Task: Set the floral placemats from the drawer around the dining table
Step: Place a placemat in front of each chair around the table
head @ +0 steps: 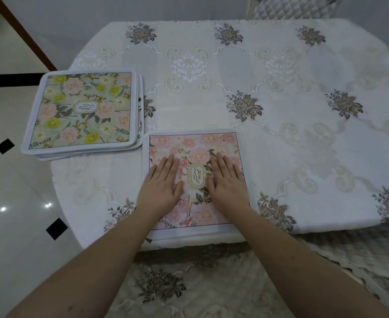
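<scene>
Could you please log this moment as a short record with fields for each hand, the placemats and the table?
left hand: flat, fingers straight, pressing on the pink placemat
right hand: flat on the same mat, right of its GARDEN label
stack of placemats: green-and-yellow mat on top, at the table's left edge
pink placemat position: near edge, in front of the person
tablecloth: white with floral embroidery

"GARDEN" stands in an oval on the pink placemat (pixel 195 180) and on the green stack's top placemat (pixel 83 111)
</scene>
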A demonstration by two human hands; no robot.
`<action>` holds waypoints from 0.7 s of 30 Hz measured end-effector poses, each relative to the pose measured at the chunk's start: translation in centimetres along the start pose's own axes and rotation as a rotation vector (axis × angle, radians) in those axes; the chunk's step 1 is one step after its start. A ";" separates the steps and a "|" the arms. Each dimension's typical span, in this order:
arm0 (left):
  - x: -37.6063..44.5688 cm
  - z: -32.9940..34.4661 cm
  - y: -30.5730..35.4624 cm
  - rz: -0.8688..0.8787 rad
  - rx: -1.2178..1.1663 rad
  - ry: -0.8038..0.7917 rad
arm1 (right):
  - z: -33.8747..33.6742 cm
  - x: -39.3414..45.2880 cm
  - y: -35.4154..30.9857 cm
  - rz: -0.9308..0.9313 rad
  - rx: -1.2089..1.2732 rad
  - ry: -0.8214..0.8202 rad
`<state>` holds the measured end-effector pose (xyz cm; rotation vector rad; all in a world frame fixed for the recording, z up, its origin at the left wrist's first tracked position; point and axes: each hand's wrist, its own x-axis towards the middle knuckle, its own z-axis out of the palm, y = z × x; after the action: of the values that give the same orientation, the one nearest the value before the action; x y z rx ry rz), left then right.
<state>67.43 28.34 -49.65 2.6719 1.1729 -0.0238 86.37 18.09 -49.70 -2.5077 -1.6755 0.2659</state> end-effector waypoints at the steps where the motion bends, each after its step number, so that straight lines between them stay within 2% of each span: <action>1: -0.5 0.0 -0.1 -0.002 0.005 -0.002 | -0.2 -0.3 0.3 0.009 0.005 -0.001; 8: -4.4 -0.3 -1.8 -0.039 -0.039 -0.006 | -1.3 -3.7 3.4 0.041 0.048 -0.028; 13: -5.8 -0.5 -2.8 -0.021 0.018 -0.046 | -1.5 -4.9 4.2 0.089 0.049 -0.071; 16: -6.1 -1.1 -2.2 -0.048 0.067 -0.063 | -1.5 -5.3 2.0 0.158 0.085 -0.082; 21: -6.2 -0.4 3.9 -0.135 -0.091 -0.070 | -0.3 -7.1 -5.3 0.153 0.169 -0.100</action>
<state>66.03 21.39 -47.83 2.4891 1.2974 -0.0838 78.95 13.60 -47.81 -2.5354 -1.4273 0.5318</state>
